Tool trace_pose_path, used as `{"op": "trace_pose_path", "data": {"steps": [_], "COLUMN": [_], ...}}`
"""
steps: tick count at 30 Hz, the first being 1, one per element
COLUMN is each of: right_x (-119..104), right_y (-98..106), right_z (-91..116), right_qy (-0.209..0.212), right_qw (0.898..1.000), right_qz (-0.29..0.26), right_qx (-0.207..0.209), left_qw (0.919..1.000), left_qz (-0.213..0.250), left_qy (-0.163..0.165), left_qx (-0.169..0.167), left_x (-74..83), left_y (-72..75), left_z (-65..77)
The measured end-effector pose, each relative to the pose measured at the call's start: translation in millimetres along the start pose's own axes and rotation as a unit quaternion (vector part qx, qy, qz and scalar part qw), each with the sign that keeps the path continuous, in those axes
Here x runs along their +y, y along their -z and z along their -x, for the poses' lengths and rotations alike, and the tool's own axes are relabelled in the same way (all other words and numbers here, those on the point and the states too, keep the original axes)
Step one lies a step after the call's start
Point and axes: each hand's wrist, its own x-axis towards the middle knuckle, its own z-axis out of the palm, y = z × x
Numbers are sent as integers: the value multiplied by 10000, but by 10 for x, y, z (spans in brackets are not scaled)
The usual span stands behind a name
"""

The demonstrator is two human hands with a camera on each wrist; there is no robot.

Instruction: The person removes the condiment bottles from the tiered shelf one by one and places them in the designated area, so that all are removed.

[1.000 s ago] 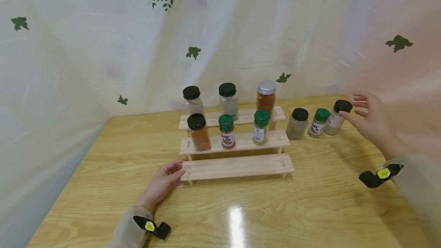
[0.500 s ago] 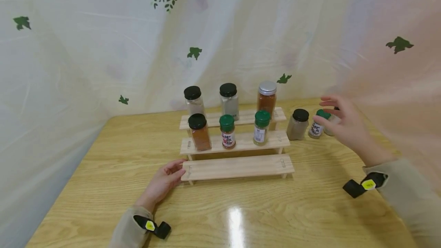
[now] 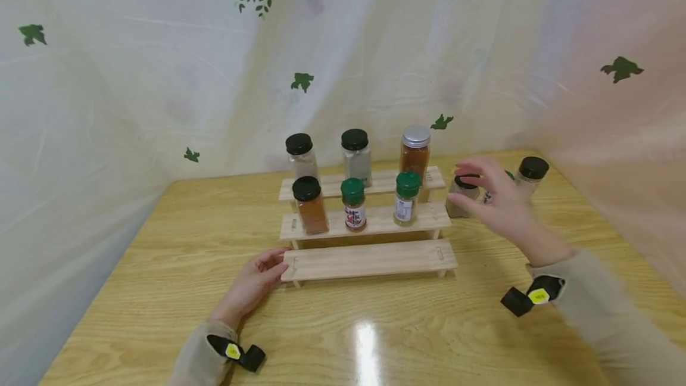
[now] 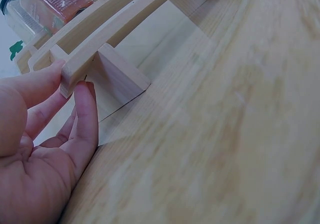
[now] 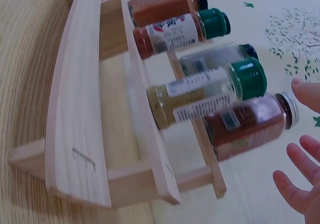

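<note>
A three-step wooden spice rack [image 3: 370, 260] stands on the table. At the left end of its lowest step, my left hand [image 3: 253, 286] pinches the board, thumb above and fingers below, as the left wrist view shows. My right hand [image 3: 498, 207] is at a black-lidded jar [image 3: 457, 207] right of the rack, its thumb and fingers spread around the lid. Apart and holding nothing, the fingers [image 5: 295, 194] of that hand appear in the right wrist view. Behind the hand, a green-capped jar is mostly hidden, and another black-lidded jar [image 3: 533, 169] shows its upper part.
On the middle step are an orange-filled jar [image 3: 312, 213] and two green-capped bottles [image 3: 354, 210]. The top step bears two black-lidded jars [image 3: 357, 159] and a silver-lidded jar [image 3: 414, 156]. A leaf-patterned cloth [image 3: 225, 94] hangs behind the table [image 3: 300, 338].
My right hand has moved left from the far-right jar, past the green-capped one, to the black-lidded jar nearest the rack. The left hand has stayed on the rack.
</note>
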Motion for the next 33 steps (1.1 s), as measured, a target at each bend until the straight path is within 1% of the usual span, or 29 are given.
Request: {"op": "trace_pose_path", "data": {"steps": [4,8,11,16,20,23,30,33], "right_x": [-32,-43,-40,-46,-40,-33,-39,-38], "right_y": [-108,-214,-281,-374,-452,-507,-609,-671], "right_z": [-17,-24,-14,4,1,4,29,27], "right_qy": [249,283,128,-223,-393,-459,-801,-815], "right_qw": [9996,9992,9989,9975,9957,9943,9917,9917], "right_qz": [-114,-261,-382,-569,-764,-905,-955,-936], "right_qx": [-45,-134,-234,-363,-346,-313,-324,-337], "left_qw": [10000,10000,10000,9999,9998,9999,10000,10000], "left_qz": [47,1,-35,41,66,27,17,69], "left_qy": [-11,1,3,-25,-52,-40,14,-3], "left_qx": [-12,-26,-35,95,161,121,39,55], "left_x": [-2,5,1,-19,-26,-25,-21,-23], "left_y": [-2,8,11,-6,-12,-11,-6,-2], "left_z": [-2,-1,-3,-5,-3,-2,1,-1]}}
